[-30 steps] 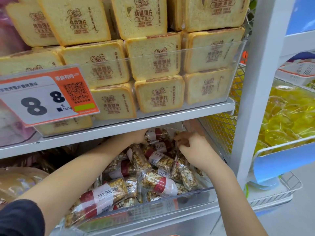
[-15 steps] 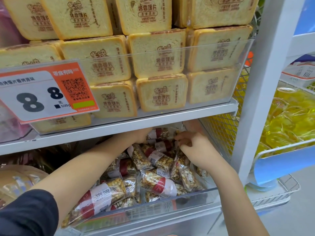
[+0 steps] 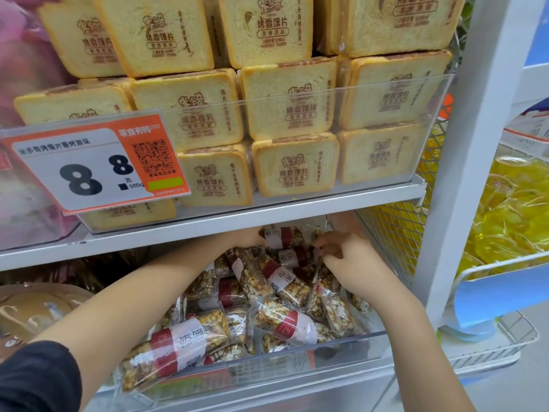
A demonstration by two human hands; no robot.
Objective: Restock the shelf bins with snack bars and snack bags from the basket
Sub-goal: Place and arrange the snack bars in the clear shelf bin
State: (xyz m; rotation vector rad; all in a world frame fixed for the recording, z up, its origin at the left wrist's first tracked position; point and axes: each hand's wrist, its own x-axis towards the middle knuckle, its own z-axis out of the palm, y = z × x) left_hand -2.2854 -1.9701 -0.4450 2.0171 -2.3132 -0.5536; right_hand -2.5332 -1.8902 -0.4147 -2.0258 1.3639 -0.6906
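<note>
Toast-slice packs [image 3: 294, 165] fill the upper bin [image 3: 427, 126] across the top of the frame, a price tag [image 3: 95, 165] on its front at left. Below the shelf board [image 3: 225, 224], snack bars [image 3: 285, 322] lie in the lower bin [image 3: 341, 352] at centre; a wire basket [image 3: 490, 349] sits at lower right

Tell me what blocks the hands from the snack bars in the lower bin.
Nothing visible does. Both the left hand and right hand are already among the snack bars at the back of the bin, reaching under the shelf above.
</note>
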